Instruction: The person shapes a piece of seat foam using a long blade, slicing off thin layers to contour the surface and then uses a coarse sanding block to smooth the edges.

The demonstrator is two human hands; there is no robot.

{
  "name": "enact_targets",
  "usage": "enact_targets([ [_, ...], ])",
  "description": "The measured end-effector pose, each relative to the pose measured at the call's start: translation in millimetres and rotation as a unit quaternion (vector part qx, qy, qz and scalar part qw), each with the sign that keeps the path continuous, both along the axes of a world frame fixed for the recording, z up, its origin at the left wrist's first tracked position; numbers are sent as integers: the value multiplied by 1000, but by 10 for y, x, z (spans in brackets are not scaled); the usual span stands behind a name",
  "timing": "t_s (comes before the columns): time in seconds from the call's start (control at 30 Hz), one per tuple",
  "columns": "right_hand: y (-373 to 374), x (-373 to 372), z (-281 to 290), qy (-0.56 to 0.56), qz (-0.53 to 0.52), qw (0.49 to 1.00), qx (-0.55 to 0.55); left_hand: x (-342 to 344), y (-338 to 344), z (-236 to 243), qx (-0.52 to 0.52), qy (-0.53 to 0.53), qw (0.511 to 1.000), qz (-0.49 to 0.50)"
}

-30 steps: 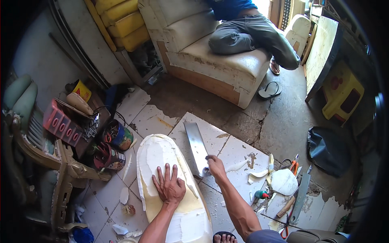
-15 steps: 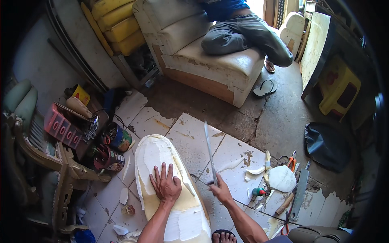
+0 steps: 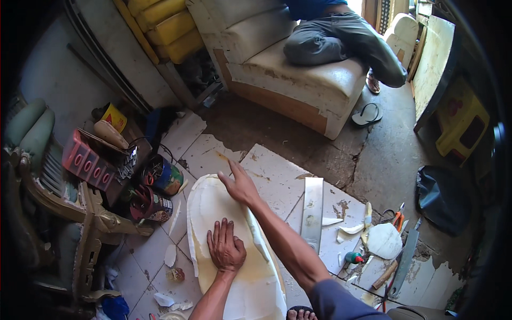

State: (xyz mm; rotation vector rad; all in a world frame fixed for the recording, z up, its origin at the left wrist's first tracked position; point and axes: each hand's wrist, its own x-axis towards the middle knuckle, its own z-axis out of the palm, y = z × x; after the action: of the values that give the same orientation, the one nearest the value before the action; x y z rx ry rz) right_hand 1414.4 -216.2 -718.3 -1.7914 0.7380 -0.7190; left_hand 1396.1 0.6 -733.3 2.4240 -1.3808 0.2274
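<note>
A long pale foam piece [image 3: 221, 208] with a rounded far end, like a seat cushion, lies in front of me. White strips run along its edges, and its near part is yellower. My left hand [image 3: 226, 248] rests on its top, palm down with fingers stretched out. My right hand [image 3: 238, 184] is over the far right edge of the foam, fingers extended and holding nothing. Whether it touches the foam, I cannot tell. To the right of the foam, a long flat metal blade [image 3: 312, 213] lies on the white tiles.
At right lie a small green bottle [image 3: 353, 258], orange-handled pliers [image 3: 398, 218], a white foam scrap [image 3: 384, 241] and a grey flat bar [image 3: 404, 264]. Tubs [image 3: 151, 202] and a carved chair frame [image 3: 96, 213] stand left. Ahead, a person [image 3: 341, 45] sits on a cream sofa [image 3: 298, 90].
My right hand has let go of the long blade, which now lies on the tiles. That hand has moved left and forward to the foam's far end. The left hand stays on the foam.
</note>
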Motion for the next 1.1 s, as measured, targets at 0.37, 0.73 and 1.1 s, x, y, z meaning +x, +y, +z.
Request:
enact_targets([
  [0.37,2141,-2328,-151,221,79,940,249,122,52,38,-22,-47,999,4],
  [0.73,1754,-3283,125,404,33,910,91,-1068,584,-632,381,-36,867,-320],
  [1.1,1507,-1398,-46,150,82,917,-360,-631,1712,734,28,293,941,-165],
])
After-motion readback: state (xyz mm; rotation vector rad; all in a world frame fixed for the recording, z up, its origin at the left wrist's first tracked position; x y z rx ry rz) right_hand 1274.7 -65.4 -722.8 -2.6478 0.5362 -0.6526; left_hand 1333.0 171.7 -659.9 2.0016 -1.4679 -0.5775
